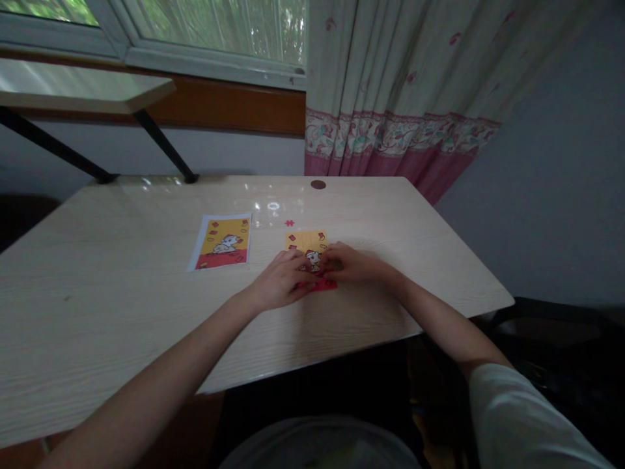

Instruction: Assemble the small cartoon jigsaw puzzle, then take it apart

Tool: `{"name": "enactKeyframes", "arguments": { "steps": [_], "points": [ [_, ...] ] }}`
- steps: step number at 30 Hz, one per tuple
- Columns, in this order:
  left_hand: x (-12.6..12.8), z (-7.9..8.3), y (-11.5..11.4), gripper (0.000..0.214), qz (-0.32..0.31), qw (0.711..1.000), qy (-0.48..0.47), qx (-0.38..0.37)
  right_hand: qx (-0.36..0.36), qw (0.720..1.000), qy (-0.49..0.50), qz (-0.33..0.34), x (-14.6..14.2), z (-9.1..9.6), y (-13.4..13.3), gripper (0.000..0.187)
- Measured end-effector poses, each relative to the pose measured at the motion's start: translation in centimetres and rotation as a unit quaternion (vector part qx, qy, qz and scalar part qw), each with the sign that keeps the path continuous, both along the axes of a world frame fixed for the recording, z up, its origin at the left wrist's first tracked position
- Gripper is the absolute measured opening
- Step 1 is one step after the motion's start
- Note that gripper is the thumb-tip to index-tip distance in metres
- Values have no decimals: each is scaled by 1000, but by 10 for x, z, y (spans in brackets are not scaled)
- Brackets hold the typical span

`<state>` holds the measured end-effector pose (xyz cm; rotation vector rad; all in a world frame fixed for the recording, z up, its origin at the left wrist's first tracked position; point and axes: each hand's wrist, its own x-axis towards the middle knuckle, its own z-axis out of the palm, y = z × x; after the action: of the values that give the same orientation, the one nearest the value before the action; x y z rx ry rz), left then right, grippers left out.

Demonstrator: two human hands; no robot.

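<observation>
A small jigsaw puzzle [306, 240] lies on the table, yellow above and red below, with a white cartoon animal in its middle. My left hand [280, 280] rests on its left side, fingers bent and thumb pressed near the red lower part. From the right, my right hand [349, 264] grips the puzzle's right side with thumb and forefinger curled in. Both hands cover part of the picture, and whether a separate piece sits under the fingertips cannot be seen. Just beyond the puzzle lies one loose pinkish-red puzzle piece [290, 223].
A printed sheet [224, 242] with the same yellow and red picture lies left of the puzzle. The pale wooden table [122, 286] has a dark round disc [318, 184] at its far edge. A raised shelf [88, 88] stands back left; a curtain [390, 98] hangs behind.
</observation>
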<state>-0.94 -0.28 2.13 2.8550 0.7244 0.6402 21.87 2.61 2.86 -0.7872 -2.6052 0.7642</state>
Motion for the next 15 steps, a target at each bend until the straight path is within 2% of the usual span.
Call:
{"name": "enactKeyframes", "arguments": {
  "steps": [12, 15],
  "points": [
    [1, 6, -1, 23, 7, 999, 31, -25, 2, 1000, 1, -5, 1, 3, 0, 15],
    [-8, 10, 6, 25, 36, 998, 25, -38, 21, 999, 32, -28, 8, 0, 4, 13]
  ]
}}
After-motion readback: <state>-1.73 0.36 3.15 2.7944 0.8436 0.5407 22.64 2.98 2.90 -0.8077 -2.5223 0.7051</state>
